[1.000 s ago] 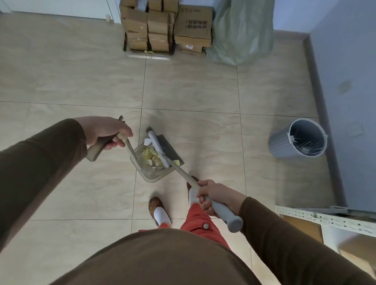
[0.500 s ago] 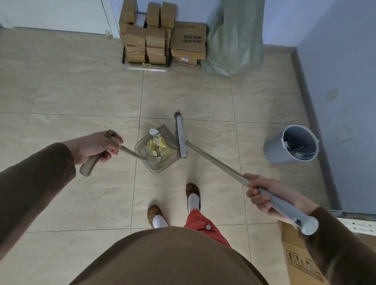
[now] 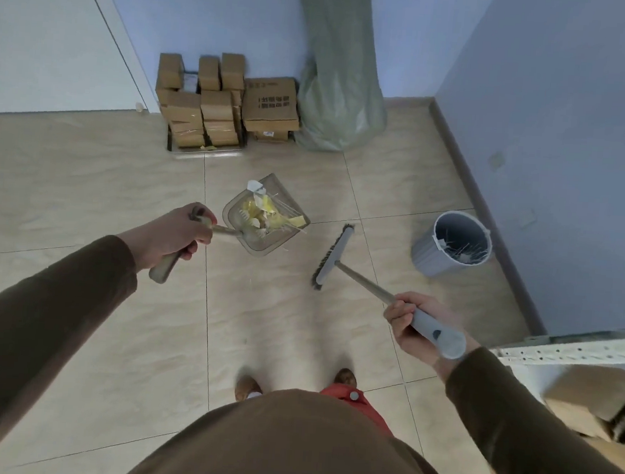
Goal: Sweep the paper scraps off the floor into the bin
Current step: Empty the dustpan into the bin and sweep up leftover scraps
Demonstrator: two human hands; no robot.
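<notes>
Floor beige tile; bin by blue wall; fingers curled round dustpan, broom.

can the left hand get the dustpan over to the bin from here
Probably yes. The left hand grips the dustpan handle, and only bare floor shows between pan and bin. The broom head sits nearer the person, so it may need to stay clear.

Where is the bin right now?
In the head view, the grey bin stands on the floor at the right, by the blue wall, beyond the broom.
</notes>
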